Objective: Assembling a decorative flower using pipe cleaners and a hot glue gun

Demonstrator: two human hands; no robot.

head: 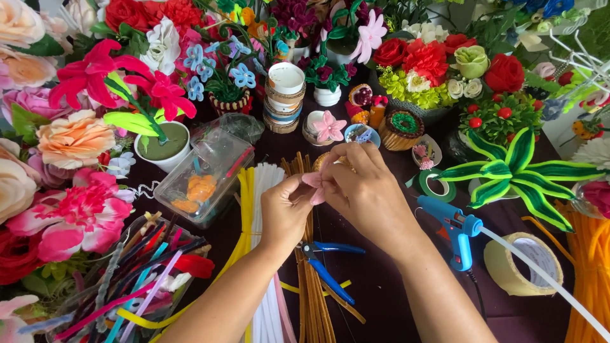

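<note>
Landmark taken: blue-handled pliers [330, 263], lying on the dark table [387, 298] at centre.

Just nearer than the pliers: bundles of brown [311, 298], white [267, 311] and yellow [243, 235] pipe cleaners, laid lengthwise. Left and nearer: clear tub of mixed coloured stems [136, 279].

Directly above the pliers, off the table: left hand [286, 213] and right hand [365, 190], close together, both pinching one small pink petal piece [314, 183]. Left thumb and forefinger closed on its lower edge; right fingertips closed over its upper side. No other item held.

Right of the pliers: blue glue gun [454, 232] with white stick fitted, nozzle toward the right forearm; beyond it a tan tape roll [521, 263].

Beyond the pliers: clear lidded box [206, 174], green floral tape [432, 185], small pots and finished flowers.

Risks, as judged:
- Petal piece small and held at fingertips only; a slip would likely drop it among the pipe cleaners.
- Forearm near glue gun nozzle; contact burn possible if hot. Heat state not determinable.
- Pliers under the wrists; possible snag.

Petal piece: pale pink, soft-looking, folded or curled, largely hidden by fingers; exact form not determinable.
</note>
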